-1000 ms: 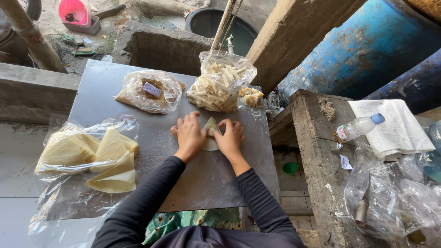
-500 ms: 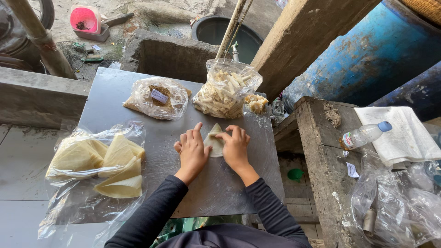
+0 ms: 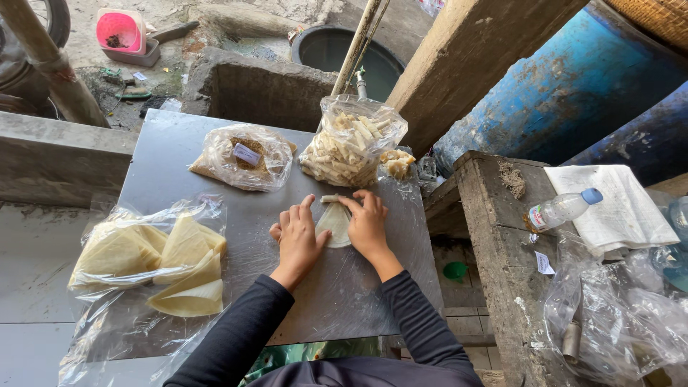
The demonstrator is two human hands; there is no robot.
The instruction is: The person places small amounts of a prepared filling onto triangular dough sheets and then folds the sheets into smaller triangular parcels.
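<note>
Head view looked down on a grey sheet-metal tabletop covered by clear plastic film. At its middle lay a pale triangular pastry wrapper with a short stick of filling across its far end. The left hand lay flat just left of the wrapper, fingers spread, clamping nothing. The right hand rested on the wrapper's right edge, fingers curled loosely over it and its fingertips near the filling; it pressed rather than gripped.

Beyond the wrapper stood an open clear bag of cut pale sticks; left of that bag lay a knotted clear bag of brown crumbly filling. Well left of the wrapper, a stack of folded yellowish wrapper sheets sat on crinkled plastic. Right of the tabletop, a small clear water bottle with a blue cap lay on a rough wooden bench.

Judged good practice: keep the sheet pinned flat, tuck the edge snugly over the filling, and roll evenly so it does not tear.

Against half a second earlier, both hands sat much the same; the left had drawn slightly off the wrapper.
</note>
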